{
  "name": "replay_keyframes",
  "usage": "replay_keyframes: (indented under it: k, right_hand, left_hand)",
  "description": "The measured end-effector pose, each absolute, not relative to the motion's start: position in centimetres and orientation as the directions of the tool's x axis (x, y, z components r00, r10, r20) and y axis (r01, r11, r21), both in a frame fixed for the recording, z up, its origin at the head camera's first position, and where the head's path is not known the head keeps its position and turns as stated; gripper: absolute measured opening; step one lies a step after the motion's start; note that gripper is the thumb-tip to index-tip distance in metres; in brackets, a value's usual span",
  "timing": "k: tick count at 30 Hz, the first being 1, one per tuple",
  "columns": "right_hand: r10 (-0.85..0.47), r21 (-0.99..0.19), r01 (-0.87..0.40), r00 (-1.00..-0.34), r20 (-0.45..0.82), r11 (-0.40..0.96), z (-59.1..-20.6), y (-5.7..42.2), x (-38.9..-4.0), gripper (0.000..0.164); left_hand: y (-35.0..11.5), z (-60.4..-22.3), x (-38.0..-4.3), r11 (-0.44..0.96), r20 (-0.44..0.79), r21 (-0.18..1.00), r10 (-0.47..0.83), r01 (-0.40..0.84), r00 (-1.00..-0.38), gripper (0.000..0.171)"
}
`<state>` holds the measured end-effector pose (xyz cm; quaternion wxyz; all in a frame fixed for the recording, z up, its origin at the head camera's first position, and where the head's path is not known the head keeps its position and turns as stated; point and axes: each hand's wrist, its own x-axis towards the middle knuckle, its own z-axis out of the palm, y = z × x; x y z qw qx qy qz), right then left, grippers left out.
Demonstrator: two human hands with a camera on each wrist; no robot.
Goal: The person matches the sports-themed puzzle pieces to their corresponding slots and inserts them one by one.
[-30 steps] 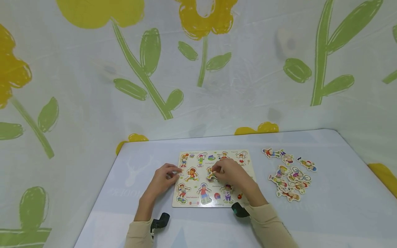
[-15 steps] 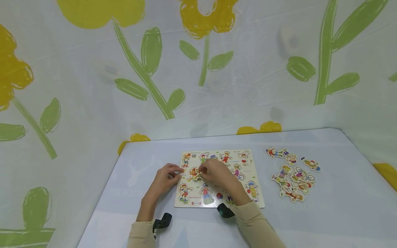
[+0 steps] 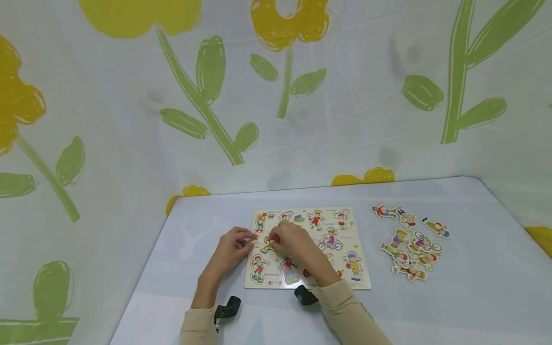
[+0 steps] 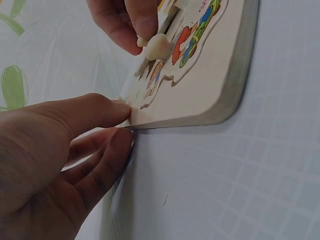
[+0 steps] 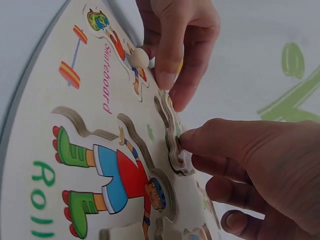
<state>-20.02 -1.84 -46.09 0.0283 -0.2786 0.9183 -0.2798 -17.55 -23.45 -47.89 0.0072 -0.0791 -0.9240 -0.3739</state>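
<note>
My left hand (image 3: 230,249) grips the left edge of a wooden puzzle board (image 3: 365,281), its index finger and thumb at the rim in the left wrist view. My right hand (image 3: 293,244) pinches a running-figure puzzle piece (image 3: 266,247) over the left part of the board. In the right wrist view, this piece (image 5: 174,132) overlaps its cut-out, and the right fingers partly cover it. The skateboard piece (image 3: 258,269), with a round wooden knob (image 5: 139,58), sits in the board near my left hand. A printed roller-skating figure (image 5: 117,172) shows in a recess beside it.
Several loose figure pieces (image 3: 409,256) lie in a cluster on the white table (image 3: 474,297), right of the board. Two more (image 3: 384,212) lie behind them. Black wrist cameras (image 3: 228,307) sit on both forearms. A flower-printed curtain (image 3: 345,120) hangs behind the table.
My right hand has moved left across the board with the running-figure piece, from the middle to over the left part. My left hand has stayed at the board's edge.
</note>
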Motion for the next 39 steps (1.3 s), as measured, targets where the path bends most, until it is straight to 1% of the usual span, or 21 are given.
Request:
replay_keyframes:
  k: [6,13,34,39]
  right_hand:
    - [-0.523,-0.525,-0.483,-0.849,0.083,0.701,-46.2,-2.1,-20.0,0.011]
    - [-0.519,-0.525,-0.484,-0.85,0.091,0.701,-46.4,-2.3,-20.0,0.011]
    - [-0.506,-0.519,-0.485,-0.855,0.114,0.704,-47.1,-2.0,-20.0,0.011]
    - [-0.508,-0.537,-0.477,-0.855,0.101,0.696,-47.1,-2.0,-20.0,0.012]
  left_hand:
    - [-23.5,-47.7,-17.5,0.714,0.078,0.682,0.144,0.158,-0.987,0.02]
    - [-23.4,-47.6,-17.4,0.715,0.069,0.685,0.129,0.141,-0.989,0.02]
    - [-23.2,-47.9,-17.5,0.719,0.083,0.678,0.137,0.157,-0.987,0.02]
    - [-23.4,-48.1,-17.7,0.724,0.093,0.67,0.138,0.164,-0.986,0.02]
